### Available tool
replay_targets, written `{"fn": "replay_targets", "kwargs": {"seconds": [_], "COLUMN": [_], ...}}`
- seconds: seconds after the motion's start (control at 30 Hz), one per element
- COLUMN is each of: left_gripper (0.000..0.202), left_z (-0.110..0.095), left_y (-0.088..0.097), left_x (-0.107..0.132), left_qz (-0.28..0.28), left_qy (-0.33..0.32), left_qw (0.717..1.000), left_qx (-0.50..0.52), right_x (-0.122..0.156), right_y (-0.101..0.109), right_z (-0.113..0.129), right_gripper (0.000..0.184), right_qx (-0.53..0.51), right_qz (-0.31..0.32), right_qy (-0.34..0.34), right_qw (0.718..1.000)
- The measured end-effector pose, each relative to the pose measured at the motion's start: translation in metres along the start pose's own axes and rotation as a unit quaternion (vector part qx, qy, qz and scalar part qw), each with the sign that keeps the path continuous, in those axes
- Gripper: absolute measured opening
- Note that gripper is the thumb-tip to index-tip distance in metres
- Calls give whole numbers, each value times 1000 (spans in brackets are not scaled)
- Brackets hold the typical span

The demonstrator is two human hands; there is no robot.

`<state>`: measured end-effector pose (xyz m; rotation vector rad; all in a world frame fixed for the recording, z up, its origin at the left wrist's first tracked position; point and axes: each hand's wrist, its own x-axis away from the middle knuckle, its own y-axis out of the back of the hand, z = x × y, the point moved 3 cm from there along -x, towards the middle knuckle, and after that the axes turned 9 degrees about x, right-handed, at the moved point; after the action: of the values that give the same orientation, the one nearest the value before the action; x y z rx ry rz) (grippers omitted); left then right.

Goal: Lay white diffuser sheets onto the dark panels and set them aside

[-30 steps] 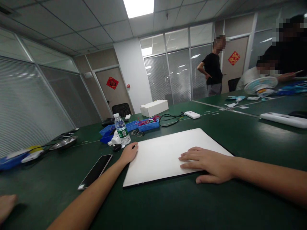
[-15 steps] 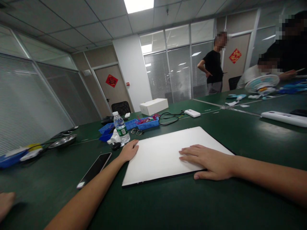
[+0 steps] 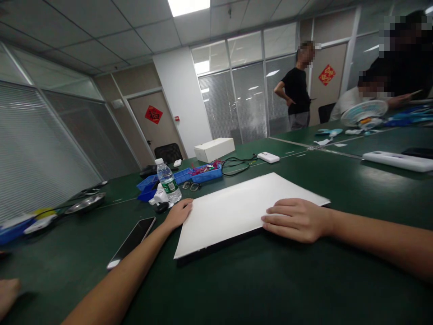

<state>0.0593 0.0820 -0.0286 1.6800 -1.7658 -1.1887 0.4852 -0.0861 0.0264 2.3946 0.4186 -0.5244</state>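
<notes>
A thin white rectangular board (image 3: 226, 214) with a dark underside is in front of me, its near edge slightly off the green table. My left hand (image 3: 178, 214) grips the board's left edge near the far corner. On the near right side, my right hand (image 3: 297, 220) has its fingers together on the top face; its thumb is out of sight, seemingly under the edge. A smartphone (image 3: 132, 241) lies left of my left forearm. Just beyond my left hand are a dark computer mouse (image 3: 161, 207) and a water bottle (image 3: 168, 181).
Blue trays (image 3: 207, 173) with red wires, eyeglasses (image 3: 191, 186), a cable (image 3: 238, 167) and a white box (image 3: 214, 150) stand beyond the board. A white power strip (image 3: 395, 161) lies right. Another person's hand (image 3: 8, 293) shows at lower left; other people are at far right.
The board's near edge has risen a little. My right thumb has gone from beside the edge to out of sight, and the right fingers have drawn together. My left hand keeps its place.
</notes>
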Motion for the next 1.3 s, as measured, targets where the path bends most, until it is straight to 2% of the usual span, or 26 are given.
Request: {"fn": "replay_targets", "kwargs": {"seconds": [0.2,0.3,0.43,0.57,0.73,0.87,1.03,1.3], "left_gripper": [55,53,52,55,51,52,53,49], "left_z": [2,-5,-26,-41,-38,-39,-47,-53], "left_y": [10,11,10,11,12,11,12,14], "left_x": [3,8,21,31,29,29,32,23], "left_qz": [23,43,61,83,74,72,68,86], "left_qy": [-31,-65,-103,-123,-109,-121,-129,-124], "left_qw": [998,996,992,988,991,990,989,987], "left_qx": [57,51,48,34,22,12,-5,-47], "right_x": [20,33,52,62,64,63,65,72], "right_y": [7,11,19,16,2,-5,-1,-7], "right_z": [-23,-41,-61,-66,-62,-57,-60,-67], "right_gripper": [33,40,51,54,44,40,29,21], "right_qx": [43,73,90,74,36,37,63,54], "right_qz": [-5,-1,3,-7,-36,-25,-42,6], "right_qy": [-8,-61,-152,-197,-241,-231,-253,-219], "right_qw": [999,995,984,977,969,972,965,974]}}
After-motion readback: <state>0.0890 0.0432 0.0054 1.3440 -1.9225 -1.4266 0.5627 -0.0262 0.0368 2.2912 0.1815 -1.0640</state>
